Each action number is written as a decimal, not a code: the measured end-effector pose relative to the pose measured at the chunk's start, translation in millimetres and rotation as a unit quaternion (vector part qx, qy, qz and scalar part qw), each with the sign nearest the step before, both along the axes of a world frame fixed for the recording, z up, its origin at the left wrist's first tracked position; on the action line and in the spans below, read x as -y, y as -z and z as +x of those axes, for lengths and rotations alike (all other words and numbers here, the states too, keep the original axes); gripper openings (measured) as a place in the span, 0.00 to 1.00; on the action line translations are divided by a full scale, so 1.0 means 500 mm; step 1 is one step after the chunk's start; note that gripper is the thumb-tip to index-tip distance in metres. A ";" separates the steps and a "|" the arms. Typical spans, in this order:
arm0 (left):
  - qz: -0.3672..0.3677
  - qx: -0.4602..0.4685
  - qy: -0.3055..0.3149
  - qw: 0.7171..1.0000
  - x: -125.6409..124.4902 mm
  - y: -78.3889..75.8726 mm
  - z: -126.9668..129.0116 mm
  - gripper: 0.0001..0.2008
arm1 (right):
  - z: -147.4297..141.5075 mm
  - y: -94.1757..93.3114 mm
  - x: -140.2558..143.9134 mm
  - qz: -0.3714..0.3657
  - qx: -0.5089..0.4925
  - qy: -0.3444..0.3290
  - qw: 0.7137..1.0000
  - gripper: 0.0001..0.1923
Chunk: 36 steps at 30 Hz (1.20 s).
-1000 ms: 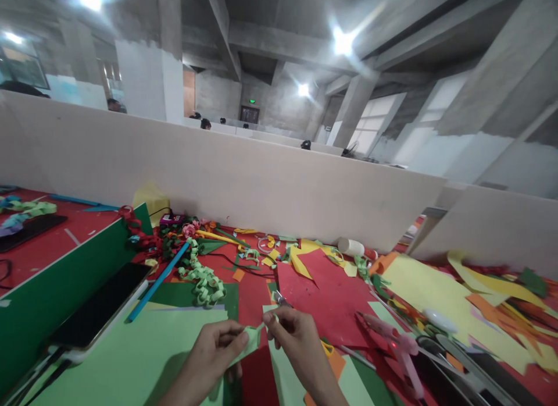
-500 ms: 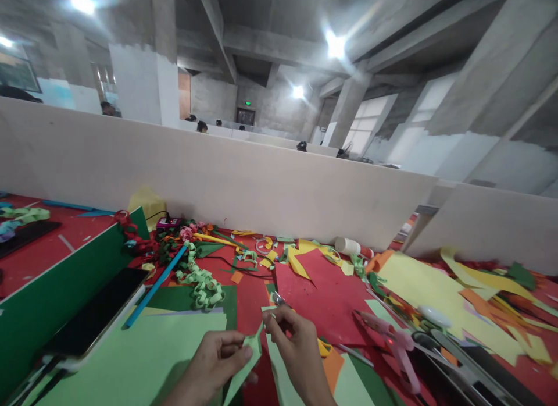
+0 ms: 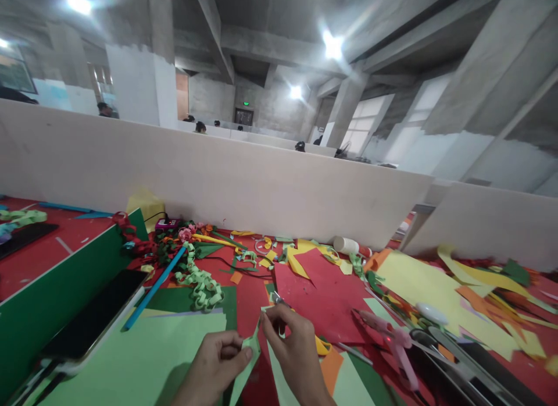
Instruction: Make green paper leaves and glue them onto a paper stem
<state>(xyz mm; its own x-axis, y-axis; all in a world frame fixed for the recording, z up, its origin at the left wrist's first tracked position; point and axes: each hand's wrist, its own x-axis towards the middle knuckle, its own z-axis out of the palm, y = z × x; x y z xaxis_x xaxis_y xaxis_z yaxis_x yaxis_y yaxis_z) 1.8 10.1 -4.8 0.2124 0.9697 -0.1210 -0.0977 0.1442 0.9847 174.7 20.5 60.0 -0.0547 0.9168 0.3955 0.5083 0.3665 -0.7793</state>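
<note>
While the left hand [image 3: 218,359] pinches a light-green paper strip [image 3: 246,359] at lower centre, the right hand's [image 3: 290,348] fingers clamp scissors [image 3: 279,301], the cut apparently unfinished.

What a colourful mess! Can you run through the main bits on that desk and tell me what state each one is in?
Left hand: pinching the light green paper strip.
Right hand: fingertips at the strip's top end.
Green paper chain: linked, lying loose on the desk.
Phone: screen dark.
Pink glue gun: lying on its side, small red light showing.
White bottle: tipped over.
</note>
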 end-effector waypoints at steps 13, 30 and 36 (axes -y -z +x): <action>-0.007 0.047 -0.008 0.999 0.000 -0.044 -0.002 0.28 | -0.008 -0.011 0.001 -0.099 -0.053 -0.066 0.991 0.18; 0.055 0.029 0.006 0.998 -0.005 -0.047 -0.016 0.26 | -0.025 -0.027 0.008 -0.160 -0.015 -0.087 0.983 0.18; 0.049 0.028 -0.030 0.998 -0.001 -0.055 -0.017 0.26 | -0.020 -0.027 0.007 -0.136 -0.025 -0.095 0.986 0.16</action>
